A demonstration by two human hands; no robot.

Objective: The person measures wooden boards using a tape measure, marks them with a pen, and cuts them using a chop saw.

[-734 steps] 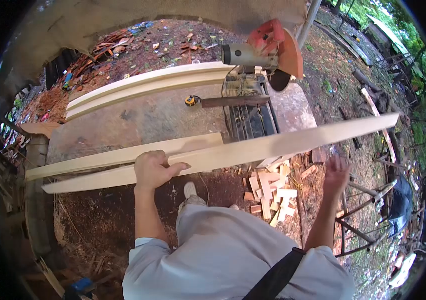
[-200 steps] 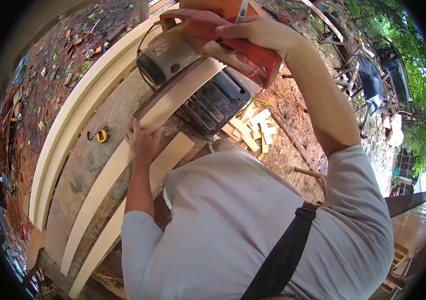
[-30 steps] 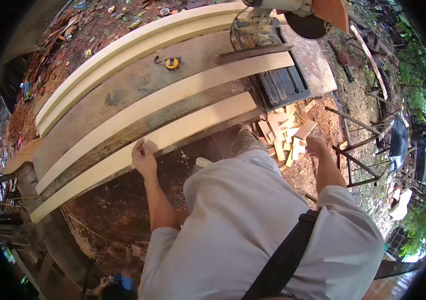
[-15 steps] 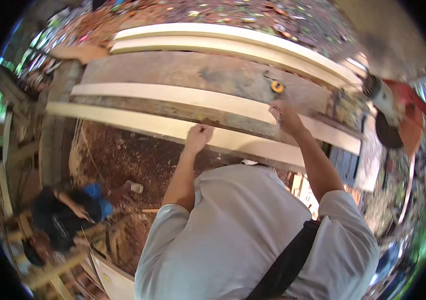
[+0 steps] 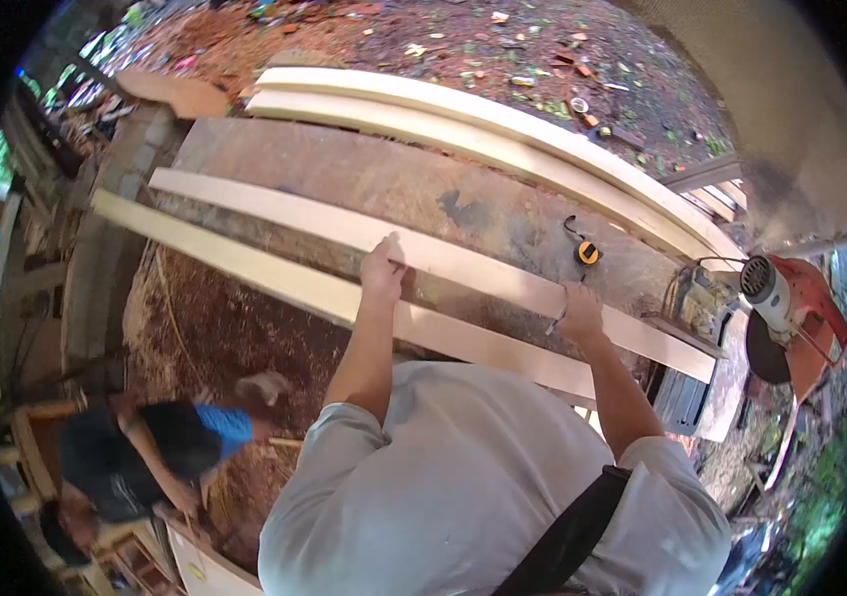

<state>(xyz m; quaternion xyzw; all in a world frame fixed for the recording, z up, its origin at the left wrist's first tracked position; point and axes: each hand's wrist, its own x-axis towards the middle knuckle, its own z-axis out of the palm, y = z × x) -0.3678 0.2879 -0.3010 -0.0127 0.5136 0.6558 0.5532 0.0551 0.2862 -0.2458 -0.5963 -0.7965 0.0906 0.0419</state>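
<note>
A long pale board [image 5: 483,270] lies along the table, its right end on the base of the red chop saw [image 5: 811,298]. My left hand [image 5: 384,268] is closed at the board's near edge around its middle. Farther right, my right hand [image 5: 579,313] is closed on the same board, with something small and thin at its fingers that I cannot make out. A second pale board [image 5: 275,274] runs along the table's near edge, passing under my left forearm. The yellow tape measure [image 5: 587,252] rests on the table beyond my right hand.
Two long pale beams [image 5: 463,114] lie along the far side of the table [image 5: 344,159]. At the lower left a co-worker in dark clothing [image 5: 141,462] bends over wooden pieces. A cloth or tarp [image 5: 801,119] hangs at the upper right.
The view has turned toward the left, bringing the co-worker into sight. My left hand has moved from the near board to the farther one; my right hand has come from beside the offcuts onto that board.
</note>
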